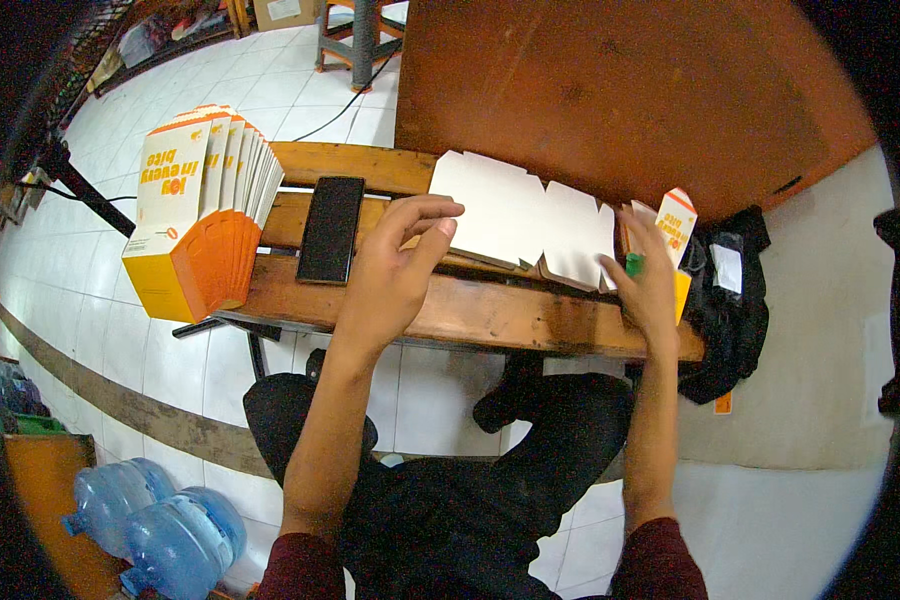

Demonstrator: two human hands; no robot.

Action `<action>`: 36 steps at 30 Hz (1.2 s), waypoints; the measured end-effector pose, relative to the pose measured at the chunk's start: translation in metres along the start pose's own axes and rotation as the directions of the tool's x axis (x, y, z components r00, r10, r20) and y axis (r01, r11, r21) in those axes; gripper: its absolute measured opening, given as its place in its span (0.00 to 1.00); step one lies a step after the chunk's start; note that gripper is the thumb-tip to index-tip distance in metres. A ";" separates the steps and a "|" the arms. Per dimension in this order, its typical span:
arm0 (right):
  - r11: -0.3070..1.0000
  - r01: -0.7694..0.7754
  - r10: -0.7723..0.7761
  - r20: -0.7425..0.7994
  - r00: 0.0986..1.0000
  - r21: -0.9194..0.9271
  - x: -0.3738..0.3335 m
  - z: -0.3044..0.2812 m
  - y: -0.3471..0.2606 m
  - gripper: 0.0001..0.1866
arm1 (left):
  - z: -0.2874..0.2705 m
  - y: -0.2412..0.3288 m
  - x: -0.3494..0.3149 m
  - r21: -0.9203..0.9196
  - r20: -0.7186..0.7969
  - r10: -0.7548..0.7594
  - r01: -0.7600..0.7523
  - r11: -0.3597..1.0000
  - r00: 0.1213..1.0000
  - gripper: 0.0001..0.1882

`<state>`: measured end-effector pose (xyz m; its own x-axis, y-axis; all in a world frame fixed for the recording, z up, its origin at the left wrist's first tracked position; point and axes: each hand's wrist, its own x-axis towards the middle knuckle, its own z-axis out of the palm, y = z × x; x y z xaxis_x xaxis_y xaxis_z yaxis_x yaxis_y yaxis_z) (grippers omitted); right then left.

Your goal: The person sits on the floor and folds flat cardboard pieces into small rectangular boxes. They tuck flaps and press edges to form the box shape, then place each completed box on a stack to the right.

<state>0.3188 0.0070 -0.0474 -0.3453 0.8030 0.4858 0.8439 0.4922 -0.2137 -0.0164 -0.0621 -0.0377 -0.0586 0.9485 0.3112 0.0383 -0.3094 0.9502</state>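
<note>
From my remote seat I see flat white card blanks (510,205) at one o'clock on the bench (510,318), their nine-o'clock edge partly behind the left hand (390,272), its fingers loosely curled, released. Around three o'clock, the right hand (649,285) sits at their other end; I cannot tell whether it grips anything, partly hiding a green object (634,264) and a printed carton (678,222)

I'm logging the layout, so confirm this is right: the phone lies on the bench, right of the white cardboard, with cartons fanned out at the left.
Wrong side: the head view shows the phone left of the white cardboard. The rest stands: it lies on the bench, with cartons fanned out at the left.
</note>
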 end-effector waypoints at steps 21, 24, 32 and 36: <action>0.988 0.153 -0.134 0.588 0.798 0.017 0.075 0.102 -0.050 0.45 | -0.013 0.006 -0.004 -0.045 -0.008 -0.126 0.126 0.991 0.992 0.15; 0.988 0.124 -0.155 0.633 0.759 0.094 0.074 0.094 -0.050 0.36 | -0.011 0.007 -0.003 -0.063 0.005 -0.132 0.132 0.989 0.991 0.15; 0.990 0.063 -0.115 0.466 0.877 0.127 0.077 0.077 -0.056 0.06 | -0.008 0.004 -0.001 -0.054 0.039 -0.167 0.169 0.984 0.985 0.15; 0.951 0.039 -0.081 0.125 0.989 0.306 0.074 0.050 -0.073 0.09 | -0.004 0.005 0.000 0.083 -0.093 -0.143 0.151 0.985 0.985 0.15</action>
<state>0.2109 0.0475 -0.0384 -0.4612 0.7961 0.3919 0.6634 0.6027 -0.4435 -0.0198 -0.0640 -0.0330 -0.1560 0.9726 0.1723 0.1116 -0.1560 0.9814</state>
